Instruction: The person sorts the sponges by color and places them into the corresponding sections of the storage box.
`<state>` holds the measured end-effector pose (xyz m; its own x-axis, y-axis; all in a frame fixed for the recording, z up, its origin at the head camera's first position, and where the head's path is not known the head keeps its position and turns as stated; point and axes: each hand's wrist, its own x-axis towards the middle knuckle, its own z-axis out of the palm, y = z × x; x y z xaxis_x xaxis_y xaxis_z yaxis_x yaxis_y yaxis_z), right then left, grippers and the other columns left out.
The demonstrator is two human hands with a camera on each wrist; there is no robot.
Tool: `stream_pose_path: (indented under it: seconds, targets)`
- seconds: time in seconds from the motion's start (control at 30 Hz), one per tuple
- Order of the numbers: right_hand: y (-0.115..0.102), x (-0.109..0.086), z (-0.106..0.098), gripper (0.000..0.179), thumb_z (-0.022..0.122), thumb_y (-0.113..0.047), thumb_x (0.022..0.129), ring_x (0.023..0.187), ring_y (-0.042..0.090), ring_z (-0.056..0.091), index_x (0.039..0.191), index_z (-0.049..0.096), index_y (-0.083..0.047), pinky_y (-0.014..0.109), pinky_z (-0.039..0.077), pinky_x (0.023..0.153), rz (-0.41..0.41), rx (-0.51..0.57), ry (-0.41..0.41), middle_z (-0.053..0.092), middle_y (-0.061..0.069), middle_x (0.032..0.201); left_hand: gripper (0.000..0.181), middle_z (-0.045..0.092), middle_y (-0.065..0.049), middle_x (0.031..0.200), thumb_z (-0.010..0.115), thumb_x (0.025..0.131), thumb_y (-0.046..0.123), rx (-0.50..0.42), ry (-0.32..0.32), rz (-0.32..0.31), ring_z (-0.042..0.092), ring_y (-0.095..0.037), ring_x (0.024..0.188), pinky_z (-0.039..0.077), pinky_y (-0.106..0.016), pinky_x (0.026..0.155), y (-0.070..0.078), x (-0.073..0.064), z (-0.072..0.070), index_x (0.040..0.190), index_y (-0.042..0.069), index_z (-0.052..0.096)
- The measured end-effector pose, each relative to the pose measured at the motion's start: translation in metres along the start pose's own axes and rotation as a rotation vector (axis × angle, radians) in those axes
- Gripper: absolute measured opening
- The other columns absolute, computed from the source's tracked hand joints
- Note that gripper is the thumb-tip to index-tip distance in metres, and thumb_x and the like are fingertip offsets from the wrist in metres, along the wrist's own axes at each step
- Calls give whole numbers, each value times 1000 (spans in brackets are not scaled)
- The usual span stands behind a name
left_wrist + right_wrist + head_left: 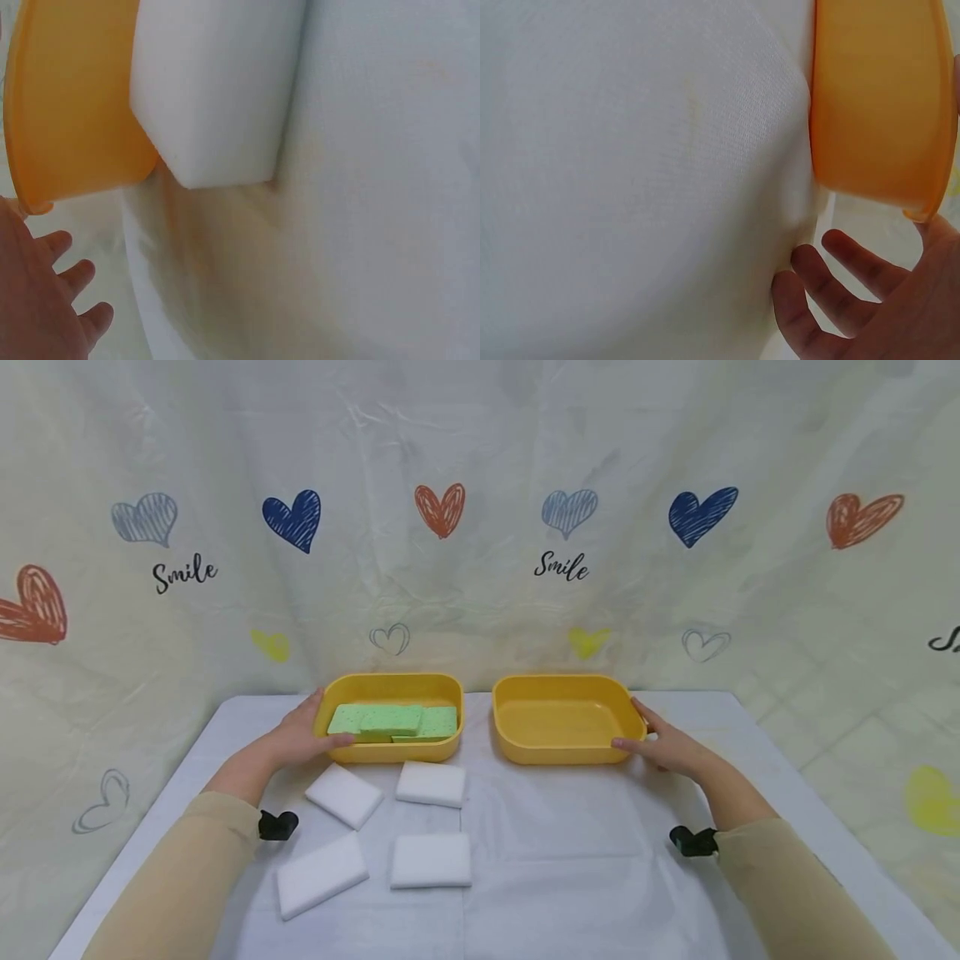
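Left hand (pixel 300 735): its thumb laps over the near rim and its forefinger reaches the outer end, a loose, wide hold; the other three fingers spread free in the left wrist view. Drawing them in against the end wall would steady the hold.
Left tray (pixel 397 753): at the far edge of the table (pixel 570 868), gripped at its outer end only. Press evenly, since a tug from one end could swing it round.
Green sponges (pixel 392 720): inside the left tray, one resting across the others. Keep the tray level so the top one does not slide, and the thumb clear of them.
White blocks (pixel 431 861): four, lying flat in front of the left tray, the two farther ones close to its wall; whether they touch it is hard to tell. Any pull nearer could push into them.
Right tray (pixel 558 718): beside the left one with a gap between, bare inside. Being lighter, it probably shifts easily, so a gentle touch suits it.
Right hand (pixel 667 747): thumb over the near rim, forefinger at the outer end, remaining fingers fanned off the wall. Match the left hand's pressure.
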<state>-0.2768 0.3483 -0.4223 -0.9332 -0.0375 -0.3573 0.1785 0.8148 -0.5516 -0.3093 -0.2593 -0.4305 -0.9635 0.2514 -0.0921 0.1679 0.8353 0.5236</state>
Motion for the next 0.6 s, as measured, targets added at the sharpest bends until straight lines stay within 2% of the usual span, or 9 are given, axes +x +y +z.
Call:
stream_pose_path:
  seconds: [0.1,0.2,0.4,0.6]
  targets:
    - [1,1,0,123,62,-79,75,129,53,31,158,-14,-29,72,29,104,0,10,1,17,34,153,122,8,-30,160,65,84,67,6,22,0,11,-51,144,14,-67,114,2,-3,-4,157,-1,-5]
    - [0,0,1,123,63,-78,75,127,53,33,158,-13,-29,71,32,103,0,18,-1,16,34,153,119,12,-30,160,65,84,67,22,41,11,14,-52,143,15,-68,113,8,-9,-7,158,1,-1]
    - [-5,-5,0,125,64,-79,73,108,40,48,158,-13,-29,60,45,98,19,20,-7,20,34,150,110,14,-28,160,61,87,66,100,61,59,14,-52,144,16,-69,112,18,-20,-9,159,4,6]
    - [-3,-4,-2,123,64,-77,75,108,39,48,158,-12,-29,61,44,99,34,14,0,21,33,151,105,18,-27,159,65,87,63,142,89,97,16,-52,143,17,-72,109,35,-35,-9,160,9,12]
